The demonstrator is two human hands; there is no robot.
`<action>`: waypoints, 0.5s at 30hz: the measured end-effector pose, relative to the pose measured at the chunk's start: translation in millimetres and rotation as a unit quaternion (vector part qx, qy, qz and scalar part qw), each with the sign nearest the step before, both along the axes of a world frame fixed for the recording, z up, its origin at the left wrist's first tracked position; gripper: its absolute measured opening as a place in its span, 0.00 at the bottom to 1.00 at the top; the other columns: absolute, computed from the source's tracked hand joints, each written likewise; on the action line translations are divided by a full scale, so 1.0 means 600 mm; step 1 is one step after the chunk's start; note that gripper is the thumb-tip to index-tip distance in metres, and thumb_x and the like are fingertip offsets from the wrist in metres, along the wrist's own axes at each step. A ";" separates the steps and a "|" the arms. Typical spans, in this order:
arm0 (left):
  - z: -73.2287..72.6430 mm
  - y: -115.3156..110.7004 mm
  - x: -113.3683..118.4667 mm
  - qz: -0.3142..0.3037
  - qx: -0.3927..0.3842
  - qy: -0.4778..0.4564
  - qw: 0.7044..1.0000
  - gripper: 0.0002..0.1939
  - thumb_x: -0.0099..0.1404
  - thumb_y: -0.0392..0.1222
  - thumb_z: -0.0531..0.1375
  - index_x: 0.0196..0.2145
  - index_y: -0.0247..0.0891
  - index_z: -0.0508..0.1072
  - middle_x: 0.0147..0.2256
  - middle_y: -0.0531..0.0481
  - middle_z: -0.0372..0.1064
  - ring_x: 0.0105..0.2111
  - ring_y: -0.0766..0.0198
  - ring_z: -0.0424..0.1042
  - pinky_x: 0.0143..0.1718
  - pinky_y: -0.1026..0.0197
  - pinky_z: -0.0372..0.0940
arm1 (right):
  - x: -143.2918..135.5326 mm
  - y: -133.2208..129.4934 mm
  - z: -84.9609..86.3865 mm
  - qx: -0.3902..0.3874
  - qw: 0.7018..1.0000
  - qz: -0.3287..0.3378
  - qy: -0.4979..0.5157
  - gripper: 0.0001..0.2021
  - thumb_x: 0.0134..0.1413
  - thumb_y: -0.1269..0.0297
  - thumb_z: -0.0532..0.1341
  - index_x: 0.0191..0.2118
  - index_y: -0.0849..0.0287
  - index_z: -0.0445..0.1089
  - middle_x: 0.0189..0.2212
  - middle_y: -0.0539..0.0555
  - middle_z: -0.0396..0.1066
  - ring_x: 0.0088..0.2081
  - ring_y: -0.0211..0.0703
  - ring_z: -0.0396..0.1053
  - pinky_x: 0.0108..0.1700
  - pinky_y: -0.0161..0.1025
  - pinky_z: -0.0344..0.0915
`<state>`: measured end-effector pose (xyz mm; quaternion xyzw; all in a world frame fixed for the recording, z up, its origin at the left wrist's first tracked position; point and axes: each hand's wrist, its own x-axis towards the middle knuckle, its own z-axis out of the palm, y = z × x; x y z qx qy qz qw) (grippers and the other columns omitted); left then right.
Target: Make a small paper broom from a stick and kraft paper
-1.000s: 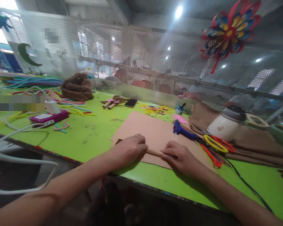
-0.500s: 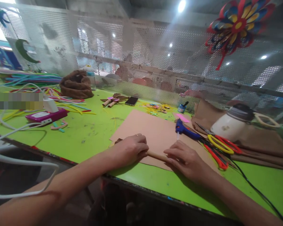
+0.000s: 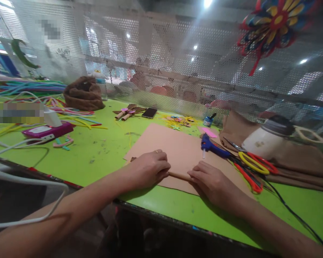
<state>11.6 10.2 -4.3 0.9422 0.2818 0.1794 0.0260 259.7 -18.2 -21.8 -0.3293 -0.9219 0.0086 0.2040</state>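
Note:
A thin roll of tan paper [image 3: 180,176] lies across the near part of a flat tan paper sheet [image 3: 169,143]. My left hand [image 3: 152,167] is closed over the roll's left stretch, fingers curled down. Farther right, my right hand [image 3: 211,181] pinches the roll with its fingertips, and a short length shows between the two hands. A small dark brown piece [image 3: 133,159] peeks out behind my left wrist. Just beyond my right hand, a blue glue gun [image 3: 216,148] rests on the sheet, its clear stick pointing toward me.
Yellow-handled scissors [image 3: 254,163] and a red-handled tool [image 3: 251,181] lie at the right, near brown fabric [image 3: 298,165] and a white jar [image 3: 266,138]. A phone [image 3: 149,113] and two small paper rolls [image 3: 125,114] sit farther back. At left is a purple power strip [image 3: 48,132] with white cables.
The roll between my hands looks thinner and turned slightly. Both hands stay on it in nearly the same place. The view has shifted a little.

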 end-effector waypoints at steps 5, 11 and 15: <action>-0.003 0.004 -0.003 0.016 -0.032 -0.017 0.999 0.11 0.66 0.41 0.53 0.35 0.36 0.75 0.33 0.46 0.64 0.35 0.62 0.64 0.36 0.62 0.60 | 0.000 0.003 0.006 -0.031 0.999 0.004 0.024 0.13 0.63 0.66 0.50 0.40 0.63 0.70 0.30 0.58 0.66 0.34 0.44 0.62 0.34 0.40 0.61; -0.004 0.002 -0.003 0.025 -0.040 -0.025 0.999 0.12 0.65 0.42 0.53 0.35 0.36 0.76 0.32 0.46 0.64 0.35 0.62 0.64 0.37 0.62 0.59 | 0.006 -0.006 0.005 -0.063 0.996 -0.014 0.056 0.11 0.62 0.66 0.51 0.40 0.62 0.71 0.33 0.59 0.66 0.35 0.43 0.63 0.36 0.40 0.63; -0.001 -0.005 -0.001 0.035 -0.044 -0.030 0.998 0.13 0.65 0.43 0.53 0.34 0.36 0.76 0.32 0.46 0.64 0.34 0.62 0.64 0.36 0.62 0.59 | 0.013 -0.004 -0.001 -0.070 0.993 -0.017 0.094 0.10 0.58 0.67 0.57 0.44 0.60 0.68 0.33 0.57 0.66 0.34 0.43 0.64 0.35 0.40 0.63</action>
